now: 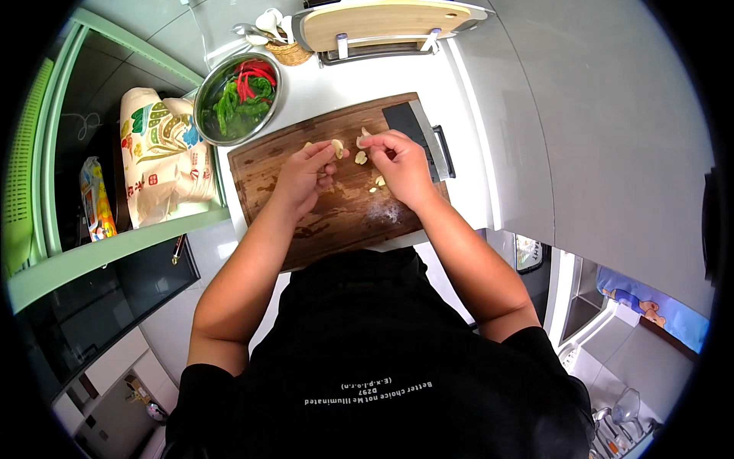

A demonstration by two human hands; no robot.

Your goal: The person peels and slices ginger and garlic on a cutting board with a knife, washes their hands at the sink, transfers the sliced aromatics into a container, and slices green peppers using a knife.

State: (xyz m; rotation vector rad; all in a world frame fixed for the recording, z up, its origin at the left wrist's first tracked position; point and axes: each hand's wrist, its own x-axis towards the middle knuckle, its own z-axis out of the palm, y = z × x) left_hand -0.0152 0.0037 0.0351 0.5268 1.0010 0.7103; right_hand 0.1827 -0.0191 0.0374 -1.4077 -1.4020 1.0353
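Left hand (304,174): thumb and forefinger brought together on a pale, cream-coloured garlic clove (338,149), held above the board; remaining fingers loosely curled. Right hand (404,163): thumb and forefinger nearly closed, pinching a thin, whitish flake of peel (362,139) at their tips. The fingertips of my two hands are near each other but apart.

Below both hands: a dark-brown, rectangular wooden cutting board (260,172), its surface marked with damp-looking patches. A cream garlic piece (361,157) lies just beside my right fingertips, between the hands. Small pale-yellow garlic bits (380,181) lie nearer to me, just beside the right hand. Beyond that hand, a black rectangular panel (405,122) sits at the board's far right corner.

Ahead and to the left of my left hand, well apart: a round, shiny metal bowl (209,87) containing glossy green peppers (228,107) and slender red chillies (246,83).
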